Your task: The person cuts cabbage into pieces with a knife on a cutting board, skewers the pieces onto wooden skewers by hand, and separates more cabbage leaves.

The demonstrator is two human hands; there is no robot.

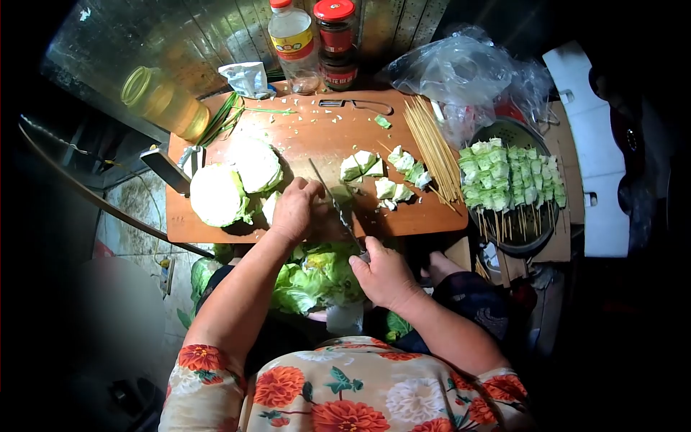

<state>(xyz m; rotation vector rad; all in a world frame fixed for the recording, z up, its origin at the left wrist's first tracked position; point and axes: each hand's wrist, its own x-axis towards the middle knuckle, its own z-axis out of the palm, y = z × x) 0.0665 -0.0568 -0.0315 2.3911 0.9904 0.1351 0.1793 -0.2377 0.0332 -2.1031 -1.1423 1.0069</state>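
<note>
A knife slants over the wooden board, its handle wrapped by my right hand. On the blade's left side is my left hand, fingers bent and together near the board; what lies under them is hidden. Two large pale cabbage pieces rest left of it, with a smaller piece beside my wrist. Right of the blade lie cut cabbage chunks, and some more chunks sit by thin sticks.
Bamboo skewers lie at the board's right. Skewered cabbage fills a dark basket. Behind stand a bottle and stacked jars; a jar of yellow liquid is left. Leaves are below the board.
</note>
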